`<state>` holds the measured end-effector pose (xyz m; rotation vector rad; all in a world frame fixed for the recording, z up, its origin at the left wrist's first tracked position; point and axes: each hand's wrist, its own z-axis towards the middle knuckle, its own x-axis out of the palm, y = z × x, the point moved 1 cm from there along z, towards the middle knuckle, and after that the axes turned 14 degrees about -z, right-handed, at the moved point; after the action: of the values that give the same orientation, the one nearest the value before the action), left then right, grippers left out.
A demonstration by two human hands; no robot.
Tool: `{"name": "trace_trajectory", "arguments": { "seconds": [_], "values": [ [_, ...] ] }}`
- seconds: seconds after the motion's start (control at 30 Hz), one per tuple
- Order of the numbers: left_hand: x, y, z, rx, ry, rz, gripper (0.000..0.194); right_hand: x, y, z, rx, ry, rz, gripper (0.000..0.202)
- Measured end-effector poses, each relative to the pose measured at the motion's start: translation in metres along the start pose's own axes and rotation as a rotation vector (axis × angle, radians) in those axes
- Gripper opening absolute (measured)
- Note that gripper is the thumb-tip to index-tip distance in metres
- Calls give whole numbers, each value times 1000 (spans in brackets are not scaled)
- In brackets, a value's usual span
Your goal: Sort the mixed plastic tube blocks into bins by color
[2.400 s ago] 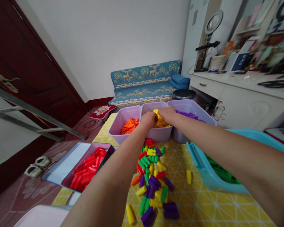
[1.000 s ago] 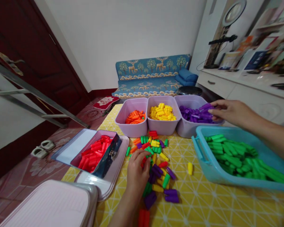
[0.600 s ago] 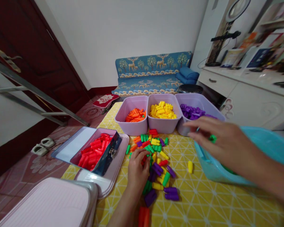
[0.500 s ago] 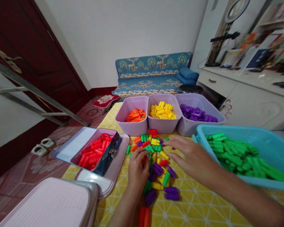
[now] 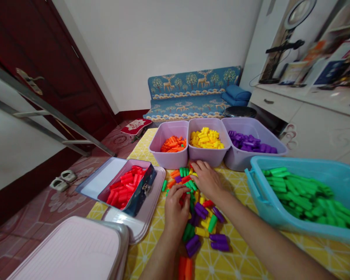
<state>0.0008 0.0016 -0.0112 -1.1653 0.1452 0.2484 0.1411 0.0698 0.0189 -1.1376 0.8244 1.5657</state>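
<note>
A mixed heap of small plastic pieces (image 5: 202,212) in green, purple, yellow, orange and red lies on the table between my hands. My left hand (image 5: 176,206) is curled at the heap's left side, with red plastic pieces (image 5: 182,199) showing between thumb and fingers. At the far end of the heap, my right hand (image 5: 207,181) reaches in with fingers stretched out. Its fingertips are over a red piece (image 5: 191,166), mostly covered by the hand. Left of the heap, an open tin box (image 5: 138,198) holds red pieces.
Lilac bins with orange (image 5: 169,158), yellow (image 5: 208,153) and purple pieces (image 5: 236,161) stand in a row behind the heap. A turquoise bin (image 5: 280,217) of green pieces is at right. Pale lids (image 5: 67,249) lie front left on the yellow cloth (image 5: 236,258). Beyond is a blue sofa (image 5: 192,99).
My right hand has moved left and away from me, onto the heap's far end. My left hand stays curled at its side of the heap. The view has shifted slightly.
</note>
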Motion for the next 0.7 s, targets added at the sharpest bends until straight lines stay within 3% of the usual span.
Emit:
{"name": "trace_trajectory", "arguments": {
  "seconds": [0.27, 0.4, 0.57, 0.7],
  "values": [
    [-1, 1, 0, -9, -19, -8, 18, 0, 0, 8, 68, 125, -117, 31],
    [-2, 0, 1, -4, -32, -3, 19, -2, -3, 3, 72, 124, -121, 30],
    [-5, 0, 1, 56, -98, 51, 27, -4, -14, -17, 151, 159, 73, 24],
    [-2, 4, 0, 75, -6, 141, 43, -2, -23, -34, 150, 99, 364, 16]
  ]
}}
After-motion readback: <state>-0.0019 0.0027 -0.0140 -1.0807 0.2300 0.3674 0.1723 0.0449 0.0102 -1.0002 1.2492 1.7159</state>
